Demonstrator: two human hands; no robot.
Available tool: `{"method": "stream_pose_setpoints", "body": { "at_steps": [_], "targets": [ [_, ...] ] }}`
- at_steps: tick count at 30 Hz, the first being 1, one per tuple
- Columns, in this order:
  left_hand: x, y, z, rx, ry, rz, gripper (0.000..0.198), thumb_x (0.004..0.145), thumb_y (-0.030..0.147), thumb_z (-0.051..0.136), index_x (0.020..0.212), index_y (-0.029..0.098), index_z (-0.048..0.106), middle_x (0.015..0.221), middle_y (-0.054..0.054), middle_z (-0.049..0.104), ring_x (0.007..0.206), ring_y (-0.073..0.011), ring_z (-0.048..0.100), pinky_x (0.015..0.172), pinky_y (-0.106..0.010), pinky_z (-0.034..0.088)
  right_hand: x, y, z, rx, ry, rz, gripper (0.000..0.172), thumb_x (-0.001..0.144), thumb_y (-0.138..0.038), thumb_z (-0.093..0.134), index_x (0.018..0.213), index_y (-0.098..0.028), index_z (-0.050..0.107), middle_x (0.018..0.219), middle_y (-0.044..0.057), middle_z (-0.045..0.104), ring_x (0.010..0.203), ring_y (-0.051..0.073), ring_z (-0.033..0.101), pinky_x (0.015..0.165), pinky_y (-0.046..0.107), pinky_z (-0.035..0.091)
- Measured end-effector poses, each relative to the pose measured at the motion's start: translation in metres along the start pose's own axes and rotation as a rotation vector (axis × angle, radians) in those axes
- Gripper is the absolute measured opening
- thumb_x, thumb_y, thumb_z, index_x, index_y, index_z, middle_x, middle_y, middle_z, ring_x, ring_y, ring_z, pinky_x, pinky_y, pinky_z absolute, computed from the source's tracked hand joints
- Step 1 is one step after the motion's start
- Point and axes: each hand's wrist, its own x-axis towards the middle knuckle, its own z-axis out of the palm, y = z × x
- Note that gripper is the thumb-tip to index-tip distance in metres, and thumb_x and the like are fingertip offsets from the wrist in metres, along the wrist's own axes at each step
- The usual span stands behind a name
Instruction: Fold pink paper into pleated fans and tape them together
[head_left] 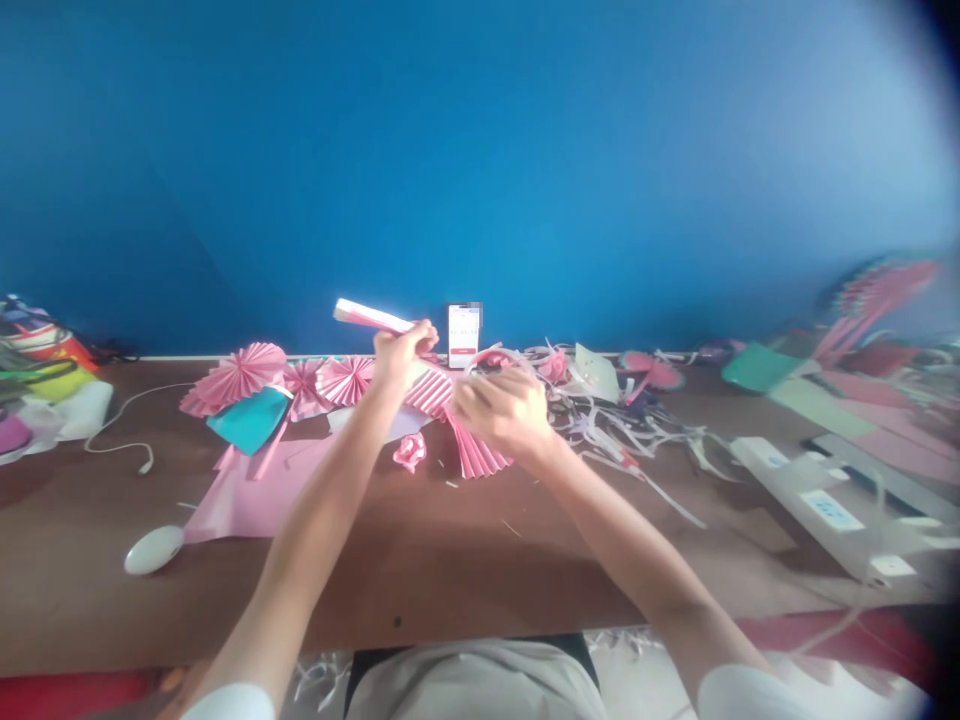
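Well — brown table (480, 570), blue wall (480, 150).

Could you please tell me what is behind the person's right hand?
Beyond the right hand are a phone and the blue wall, with pleated pink paper showing below the hand; whatever the hand covers cannot be seen.

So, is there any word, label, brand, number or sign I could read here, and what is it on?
No text can be read for certain.
Phone screen: small marks and a red bar, too small and blurred to read.
White power strip: too blurred to tell whether it bears lettering.
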Motion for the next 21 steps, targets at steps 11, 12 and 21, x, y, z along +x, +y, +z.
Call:
{"method": "stream_pose_setpoints", "body": {
  "at_steps": [11, 12, 21],
  "targets": [
    [-0.010, 0.042, -0.003, 0.076, -0.411, 0.061, 0.031, 0.077, 0.046, 0.076, 0.085, 0.017, 0.067, 0.077, -0.003, 0.065, 0.068, -0.0096, 0.062, 0.069, -0.024, 0.053, 0.013, 0.020, -0.028, 1.009, -0.328, 0.421, 0.034, 0.096, -0.039, 0.047, 0.096, -0.015, 0.072, 0.079, 0.003, 0.066, 0.062, 0.010, 0.050, 0.058, 0.025, 0.040],
    [-0.011, 0.042, -0.002, 0.094, -0.429, 0.067, 0.033, 0.077, 0.047, 0.075, 0.085, 0.017, 0.067, 0.077, -0.003, 0.065, 0.069, -0.0101, 0.062, 0.069, -0.024, 0.053, 0.013, 0.022, -0.030, 1.028, -0.344, 0.416, 0.033, 0.096, -0.037, 0.048, 0.098, -0.015, 0.072, 0.077, 0.003, 0.065, 0.060, 0.010, 0.047, 0.057, 0.025, 0.038],
    [-0.016, 0.048, -0.003, 0.144, -0.557, 0.044, 0.035, 0.075, 0.043, 0.078, 0.094, 0.016, 0.068, 0.084, -0.005, 0.067, 0.075, -0.0124, 0.063, 0.069, -0.024, 0.053, 0.010, 0.019, -0.030, 0.940, -0.342, 0.484, 0.041, 0.088, -0.024, 0.049, 0.124, -0.016, 0.065, 0.067, -0.002, 0.059, 0.053, 0.008, 0.035, 0.052, 0.025, 0.031]
  ]
}}
